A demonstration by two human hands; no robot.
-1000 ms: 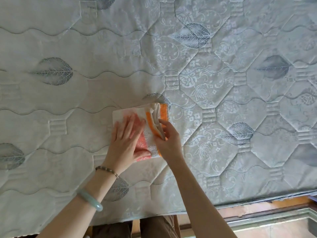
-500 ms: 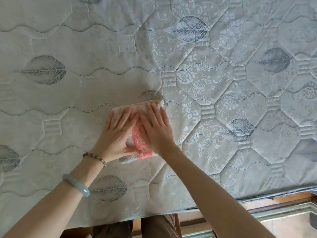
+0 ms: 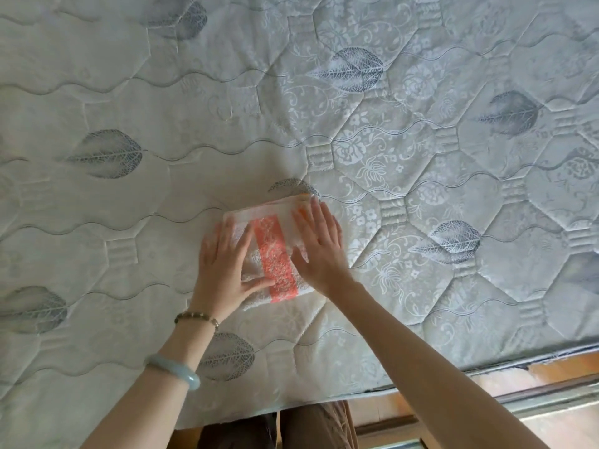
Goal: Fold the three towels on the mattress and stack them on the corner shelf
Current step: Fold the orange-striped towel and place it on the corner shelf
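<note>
A: where's our towel [image 3: 275, 254] sitting?
B: a bit in from the near edge of the mattress [image 3: 421, 157], folded small. Our left hand [image 3: 227, 270] and right hand [image 3: 319, 251] press flat on it, fingers spread, with the coral stripe showing between them.

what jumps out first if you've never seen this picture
The folded towel with its orange stripe lies low in the middle of the quilted mattress. The left hand and right hand press flat on it, one on each side of the stripe.
</note>
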